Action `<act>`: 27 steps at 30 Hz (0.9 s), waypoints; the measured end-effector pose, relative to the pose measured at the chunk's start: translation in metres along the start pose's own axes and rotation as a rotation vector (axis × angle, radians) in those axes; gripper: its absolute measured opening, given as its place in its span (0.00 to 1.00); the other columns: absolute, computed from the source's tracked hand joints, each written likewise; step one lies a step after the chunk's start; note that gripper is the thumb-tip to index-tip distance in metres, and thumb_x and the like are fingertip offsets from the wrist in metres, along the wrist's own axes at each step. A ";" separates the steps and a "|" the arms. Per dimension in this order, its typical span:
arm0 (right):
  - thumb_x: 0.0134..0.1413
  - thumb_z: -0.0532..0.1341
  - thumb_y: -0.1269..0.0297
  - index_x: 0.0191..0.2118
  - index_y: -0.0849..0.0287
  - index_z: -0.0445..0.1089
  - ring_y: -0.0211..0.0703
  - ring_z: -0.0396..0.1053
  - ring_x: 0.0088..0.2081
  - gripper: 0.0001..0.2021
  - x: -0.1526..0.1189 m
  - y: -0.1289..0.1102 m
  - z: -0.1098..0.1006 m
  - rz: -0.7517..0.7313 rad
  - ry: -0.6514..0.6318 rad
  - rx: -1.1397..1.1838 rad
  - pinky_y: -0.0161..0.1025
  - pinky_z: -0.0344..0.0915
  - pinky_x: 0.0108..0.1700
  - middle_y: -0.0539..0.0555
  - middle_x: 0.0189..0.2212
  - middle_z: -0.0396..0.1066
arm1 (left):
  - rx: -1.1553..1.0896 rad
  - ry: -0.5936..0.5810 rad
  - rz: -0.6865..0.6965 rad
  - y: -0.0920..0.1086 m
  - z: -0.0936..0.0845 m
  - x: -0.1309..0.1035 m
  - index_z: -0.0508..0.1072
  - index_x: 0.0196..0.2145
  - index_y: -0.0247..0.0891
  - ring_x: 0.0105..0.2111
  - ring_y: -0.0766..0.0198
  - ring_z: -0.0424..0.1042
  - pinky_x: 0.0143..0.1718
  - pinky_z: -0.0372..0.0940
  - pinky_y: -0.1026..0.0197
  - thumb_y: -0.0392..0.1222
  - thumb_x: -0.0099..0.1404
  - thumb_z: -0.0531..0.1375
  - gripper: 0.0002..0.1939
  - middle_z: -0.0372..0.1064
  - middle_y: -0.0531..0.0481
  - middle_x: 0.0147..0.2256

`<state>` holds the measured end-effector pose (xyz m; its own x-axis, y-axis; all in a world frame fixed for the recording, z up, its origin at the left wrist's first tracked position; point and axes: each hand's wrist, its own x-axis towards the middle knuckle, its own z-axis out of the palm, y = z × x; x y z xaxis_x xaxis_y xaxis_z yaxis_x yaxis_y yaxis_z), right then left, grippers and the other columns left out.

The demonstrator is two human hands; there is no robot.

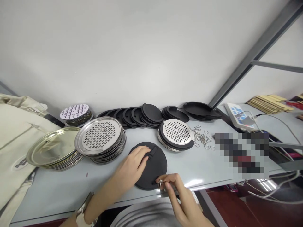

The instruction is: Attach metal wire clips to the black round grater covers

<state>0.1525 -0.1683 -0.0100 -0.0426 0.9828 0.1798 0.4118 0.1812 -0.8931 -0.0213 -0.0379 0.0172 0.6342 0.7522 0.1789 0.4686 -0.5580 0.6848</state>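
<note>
A black round plate (155,167) lies flat on the table in front of me. My left hand (134,160) holds it down from the left, thumb and fingertips by a small raised black rectangular piece (153,152) near its upper edge. At the plate's lower right edge, my right hand (176,190) pinches a small shiny metal clasp (160,182), its exact shape partly hidden by the fingers. Just beyond the plate sits a perforated metal grater disc (177,130) with a black crescent rim piece, stacked on others. Loose metal rings and clasps (201,137) are scattered to its right.
Stacked grater discs (101,135) and gold-coloured metal lids (56,148) stand at the left, beside a cream cloth bag (14,138). Black crescent-rimmed discs (132,116) line the wall. A slanted grey metal post (239,75) rises at the right, near loose cables (284,126).
</note>
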 end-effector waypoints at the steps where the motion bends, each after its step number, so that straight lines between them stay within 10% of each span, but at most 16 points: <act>1: 0.69 0.45 0.66 0.42 0.53 0.59 0.41 0.70 0.39 0.07 0.001 0.001 0.000 0.012 0.012 0.016 0.36 0.66 0.42 0.54 0.37 0.69 | 0.019 -0.026 0.023 0.001 0.000 0.006 0.67 0.55 0.43 0.55 0.56 0.66 0.59 0.61 0.50 0.37 0.71 0.49 0.18 0.67 0.47 0.54; 9: 0.66 0.52 0.58 0.37 0.55 0.63 0.41 0.65 0.32 0.09 0.026 0.023 -0.025 0.121 0.285 0.092 0.35 0.64 0.36 0.51 0.30 0.64 | 0.026 -0.170 0.211 -0.009 0.003 0.029 0.65 0.59 0.46 0.58 0.51 0.64 0.59 0.59 0.48 0.41 0.69 0.55 0.21 0.65 0.46 0.57; 18: 0.64 0.55 0.54 0.35 0.56 0.63 0.38 0.61 0.27 0.12 0.054 0.033 -0.017 0.160 0.199 0.278 0.35 0.60 0.32 0.48 0.25 0.61 | -0.052 -0.428 0.323 -0.012 -0.028 0.028 0.68 0.57 0.45 0.57 0.56 0.64 0.60 0.57 0.53 0.38 0.68 0.56 0.19 0.69 0.48 0.54; 27: 0.61 0.59 0.55 0.36 0.58 0.67 0.37 0.65 0.27 0.11 0.065 0.033 -0.017 0.190 0.111 0.382 0.34 0.63 0.32 0.49 0.26 0.67 | -0.259 -0.212 0.166 -0.004 -0.006 0.050 0.72 0.48 0.40 0.43 0.63 0.72 0.47 0.64 0.63 0.40 0.73 0.49 0.13 0.73 0.49 0.42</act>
<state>0.1786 -0.0988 -0.0212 0.1084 0.9939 0.0219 0.0361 0.0180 -0.9992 0.0045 0.0040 0.0281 0.8143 0.5544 0.1716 0.1942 -0.5389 0.8196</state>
